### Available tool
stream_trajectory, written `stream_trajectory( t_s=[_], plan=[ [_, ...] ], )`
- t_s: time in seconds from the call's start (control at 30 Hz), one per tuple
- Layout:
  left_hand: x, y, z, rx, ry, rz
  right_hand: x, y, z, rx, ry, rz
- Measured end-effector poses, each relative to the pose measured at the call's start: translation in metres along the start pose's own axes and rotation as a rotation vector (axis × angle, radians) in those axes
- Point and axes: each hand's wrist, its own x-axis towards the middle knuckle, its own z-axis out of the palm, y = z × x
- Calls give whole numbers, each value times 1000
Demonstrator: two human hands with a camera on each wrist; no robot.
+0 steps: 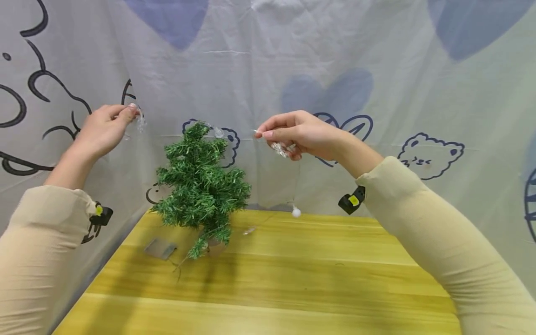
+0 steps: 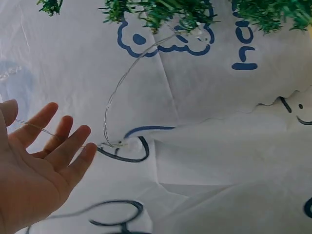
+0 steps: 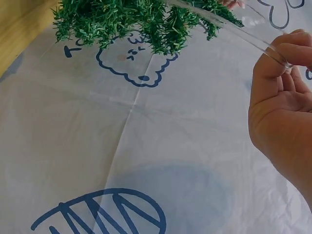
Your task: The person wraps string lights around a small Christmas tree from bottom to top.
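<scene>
A small green artificial tree [image 1: 203, 181] stands at the back left of the table. My left hand [image 1: 104, 128] is raised left of the treetop, pinching a thin clear wire with clear pieces [image 1: 141, 122]; in the left wrist view the wire [image 2: 111, 100] runs from its fingers to the branches. To the right of the tree, my right hand [image 1: 303, 135] pinches the clear strand, with a crumpled clear bunch [image 1: 279, 149] under its fingers. A white ball [image 1: 296, 212] hangs below that hand. One clear bulb [image 1: 218, 132] is beside the treetop.
The wooden table [image 1: 293, 279] carries a small grey box-like thing [image 1: 160, 248] left of the tree's base, with a thin wire near it. Another clear piece [image 1: 249, 231] is right of the base. A printed cloth [image 1: 259, 83] hangs behind.
</scene>
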Motion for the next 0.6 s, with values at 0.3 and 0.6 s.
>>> stream_trajectory(
  t_s=[0.3, 0.6],
  plan=[
    [-32, -20, 15, -131, -16, -13, -20, 13, 3, -1, -91, -5],
    [-65, -34, 29, -287, 91, -14, -31, 18, 11, 5, -210, -81]
  ],
)
